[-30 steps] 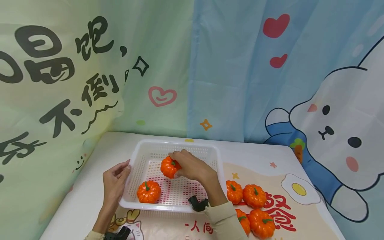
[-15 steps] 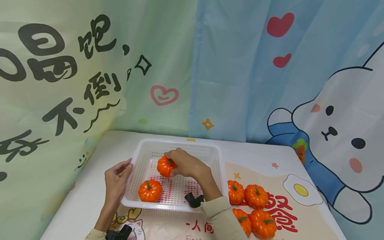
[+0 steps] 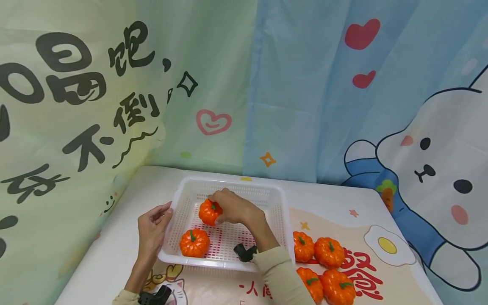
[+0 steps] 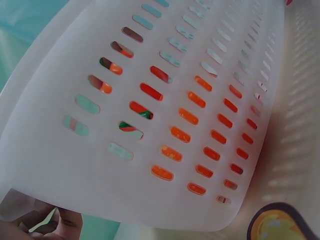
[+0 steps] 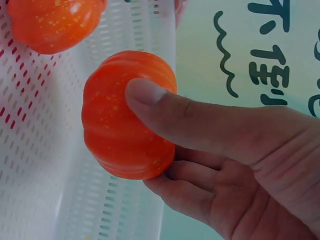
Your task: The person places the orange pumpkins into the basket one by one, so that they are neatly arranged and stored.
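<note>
My right hand (image 3: 234,206) grips a small orange pumpkin (image 3: 210,212) over the back left part of the white plastic basket (image 3: 225,264). In the right wrist view the thumb lies across the pumpkin's (image 5: 117,120) side and the fingers curl beneath it. A second pumpkin (image 3: 194,243) with a green stem sits in the basket's front left corner. At the left rim, my left hand (image 3: 152,228) holds the basket between thumb and fingers. The left wrist view shows the basket's slotted wall (image 4: 75,170), with orange visible through the slots.
Several more pumpkins (image 3: 329,252) stand on the table to the right of the basket, partly behind the right sleeve (image 3: 284,275). A printed mat (image 3: 213,284) covers the front of the white table (image 3: 320,197). A patterned curtain (image 3: 286,106) hangs behind.
My right hand has carried its pumpkin a little to the left within the basket. The left hand stays on the rim, and the head view has shifted slightly.
</note>
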